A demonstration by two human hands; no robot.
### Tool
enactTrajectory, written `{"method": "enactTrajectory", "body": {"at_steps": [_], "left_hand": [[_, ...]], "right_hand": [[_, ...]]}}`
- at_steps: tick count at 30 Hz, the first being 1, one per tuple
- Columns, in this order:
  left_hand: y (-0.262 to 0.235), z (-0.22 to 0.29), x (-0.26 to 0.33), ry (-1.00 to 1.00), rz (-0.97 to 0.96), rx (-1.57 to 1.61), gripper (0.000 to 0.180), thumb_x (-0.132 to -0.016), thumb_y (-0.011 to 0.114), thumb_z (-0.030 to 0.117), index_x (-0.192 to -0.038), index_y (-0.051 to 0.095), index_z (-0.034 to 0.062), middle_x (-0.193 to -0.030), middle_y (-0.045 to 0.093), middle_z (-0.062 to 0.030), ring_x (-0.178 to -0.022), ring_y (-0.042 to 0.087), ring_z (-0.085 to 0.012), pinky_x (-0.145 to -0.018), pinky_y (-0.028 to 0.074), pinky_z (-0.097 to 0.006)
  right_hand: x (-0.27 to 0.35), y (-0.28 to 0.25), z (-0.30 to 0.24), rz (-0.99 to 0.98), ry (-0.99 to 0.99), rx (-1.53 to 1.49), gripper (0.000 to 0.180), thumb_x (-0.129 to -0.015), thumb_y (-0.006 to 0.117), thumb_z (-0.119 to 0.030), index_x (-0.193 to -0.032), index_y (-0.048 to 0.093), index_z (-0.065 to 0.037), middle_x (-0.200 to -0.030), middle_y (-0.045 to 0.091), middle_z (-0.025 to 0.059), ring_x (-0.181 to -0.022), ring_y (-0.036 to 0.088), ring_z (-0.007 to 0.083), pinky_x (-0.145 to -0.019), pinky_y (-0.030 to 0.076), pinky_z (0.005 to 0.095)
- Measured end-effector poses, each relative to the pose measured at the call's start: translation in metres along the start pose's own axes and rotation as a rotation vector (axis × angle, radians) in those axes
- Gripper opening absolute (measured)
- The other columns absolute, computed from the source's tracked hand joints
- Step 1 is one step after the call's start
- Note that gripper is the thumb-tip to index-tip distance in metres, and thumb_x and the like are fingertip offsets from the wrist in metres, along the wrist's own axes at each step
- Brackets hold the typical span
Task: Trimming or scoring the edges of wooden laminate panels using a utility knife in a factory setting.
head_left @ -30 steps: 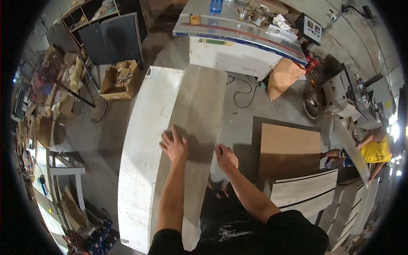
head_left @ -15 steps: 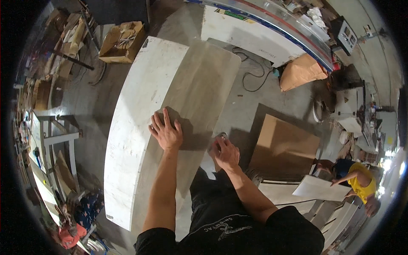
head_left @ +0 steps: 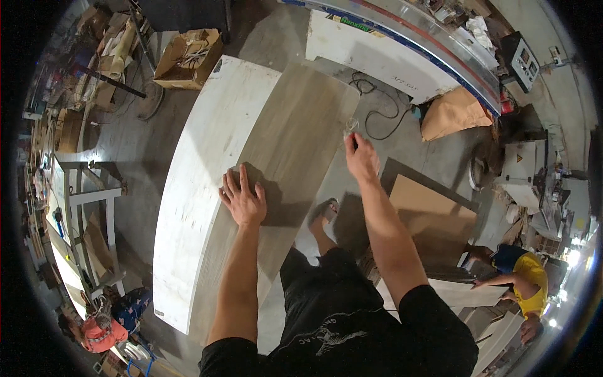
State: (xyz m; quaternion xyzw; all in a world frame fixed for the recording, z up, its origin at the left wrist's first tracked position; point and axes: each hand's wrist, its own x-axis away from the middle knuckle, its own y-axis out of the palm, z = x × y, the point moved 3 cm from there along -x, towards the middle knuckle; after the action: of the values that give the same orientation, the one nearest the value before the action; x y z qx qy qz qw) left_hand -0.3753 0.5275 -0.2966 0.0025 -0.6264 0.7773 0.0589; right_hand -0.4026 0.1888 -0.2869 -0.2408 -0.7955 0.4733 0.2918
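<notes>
A long grey-brown wood-grain board (head_left: 300, 119) lies in front of me, beside and partly over a white panel (head_left: 201, 151). My left hand (head_left: 244, 200) rests on the board near its left edge, palm down with fingers spread. Just beyond the board's right edge, my right hand (head_left: 362, 157) is closed round a small shiny tool (head_left: 351, 125). The tool's clear or metallic end sticks out past the fingers, close to the far right corner; its exact kind is too small to tell.
A brown cardboard sheet (head_left: 433, 217) lies on the floor at right. Beyond the board stand a white machine (head_left: 377, 53), a black cable (head_left: 383, 114) and a brown paper bag (head_left: 455, 114). An open carton (head_left: 188, 60) sits far left. A person in yellow (head_left: 531, 283) handles panels at right; another in red (head_left: 103, 333) is at lower left.
My right hand has moved away from me along the board's right edge, from near my legs toward the far corner, with the small tool. My left hand stays on the board.
</notes>
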Motion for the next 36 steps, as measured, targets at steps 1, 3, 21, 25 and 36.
{"method": "enactTrajectory", "body": {"at_steps": [1, 3, 21, 25, 36], "left_hand": [[0.0, 0.002, 0.0, -0.009, -0.005, 0.007, 0.065, -0.101, 0.051, 0.038, -0.161, 0.029, 0.0274, -0.165, 0.026, -0.0145, -0.156, 0.017, -0.0318, -0.126, 0.008, -0.054], [0.002, 0.0, 0.0, -0.004, -0.002, 0.014, 0.065, -0.1, 0.051, 0.037, -0.161, 0.03, 0.028, -0.165, 0.027, -0.0142, -0.156, 0.017, -0.0318, -0.126, 0.009, -0.054], [-0.006, 0.004, -0.004, 0.001, 0.027, 0.049, 0.074, -0.088, 0.064, 0.029, -0.157, 0.039, 0.0198, -0.16, 0.033, -0.0193, -0.152, 0.024, -0.0382, -0.122, 0.017, -0.058], [-0.006, 0.004, -0.007, -0.01, 0.004, 0.04, 0.077, -0.086, 0.064, 0.027, -0.158, 0.037, 0.0189, -0.161, 0.031, -0.0211, -0.152, 0.023, -0.0391, -0.122, 0.015, -0.059], [0.003, 0.003, -0.012, -0.103, -0.045, 0.036, 0.067, -0.094, 0.046, 0.044, -0.156, 0.038, 0.0204, -0.161, 0.032, -0.0189, -0.152, 0.025, -0.0382, -0.122, 0.011, -0.062]], "right_hand": [[-0.027, -0.012, -0.003, -0.01, 0.019, 0.011, 0.043, -0.104, 0.045, -0.051, -0.125, 0.064, -0.018, -0.116, 0.068, 0.0158, -0.106, 0.066, 0.0412, -0.088, 0.053, 0.0529], [-0.064, -0.027, -0.007, -0.015, 0.04, 0.018, 0.043, -0.104, 0.044, -0.052, -0.124, 0.064, -0.019, -0.116, 0.068, 0.0158, -0.106, 0.066, 0.0415, -0.088, 0.053, 0.0529], [-0.072, -0.035, 0.031, 0.054, -0.342, 0.048, 0.03, -0.102, 0.056, -0.04, -0.115, 0.067, -0.015, -0.108, 0.07, 0.0096, -0.098, 0.068, 0.0351, -0.087, 0.052, 0.0479], [-0.118, -0.052, 0.024, 0.02, -0.388, 0.142, 0.034, -0.103, 0.052, -0.044, -0.117, 0.065, -0.015, -0.107, 0.068, 0.008, -0.101, 0.065, 0.0346, -0.091, 0.049, 0.0515], [-0.182, -0.075, 0.013, -0.122, -0.711, 0.129, 0.037, -0.097, 0.064, -0.042, -0.117, 0.07, -0.011, -0.097, 0.07, 0.0086, -0.09, 0.068, 0.0353, -0.08, 0.054, 0.0484]]}}
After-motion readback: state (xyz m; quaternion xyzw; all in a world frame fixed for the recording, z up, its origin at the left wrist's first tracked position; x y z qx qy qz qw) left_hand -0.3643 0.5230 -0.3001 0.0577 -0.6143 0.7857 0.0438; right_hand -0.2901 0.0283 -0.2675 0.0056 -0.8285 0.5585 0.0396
